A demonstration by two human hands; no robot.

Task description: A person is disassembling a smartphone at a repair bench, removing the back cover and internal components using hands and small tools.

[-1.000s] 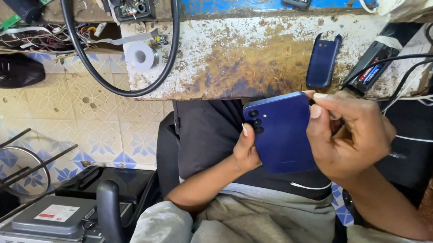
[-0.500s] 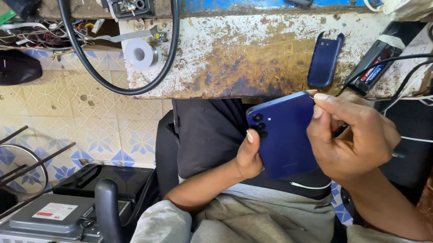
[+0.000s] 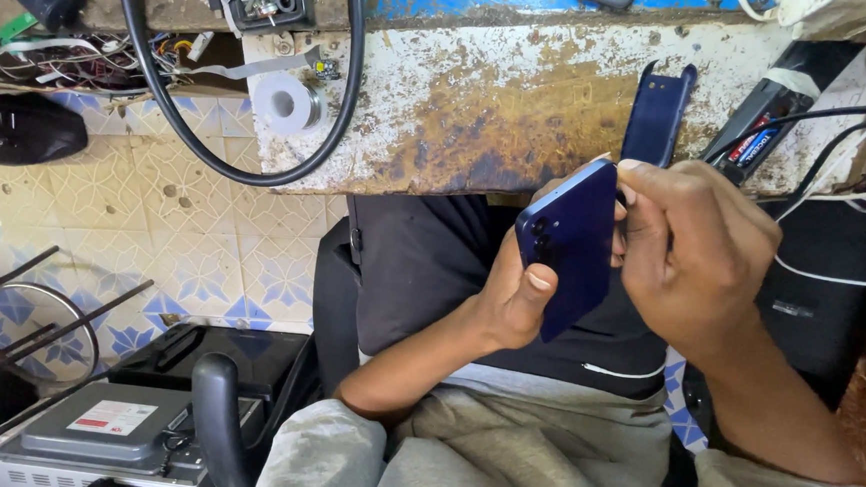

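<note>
In the middle right of the frame, above the lap, a dark blue phone is held back side up, tilted, its camera corner toward the left. The left hand cups it from below with the thumb pressed flat on the back near the lower left edge and the fingers curled under, out of sight. The right hand closes on the phone's right edge, thumb laid along the top corner, the other fingers folded behind; whether something small is pinched in them I cannot tell.

The phone looks like a thin, stiff slab, light enough for one hand. Its back is glossy, so I judge it slippery, and the camera lenses and the hidden front glass are the fragile parts. The safest hold seems to be along the two long edges, with a palm beneath, much as the left hand has it, keeping pressure off the lenses.

Just above the right hand, a second dark blue cover leans upright against the worn, rust-stained surface, near but apart from the phone. In the upper left lie a white tape roll, a loop of black cable and loose wires. White and black leads cross the right edge. In the lower left, on the patterned tiled floor, stands a grey boxy device.
</note>
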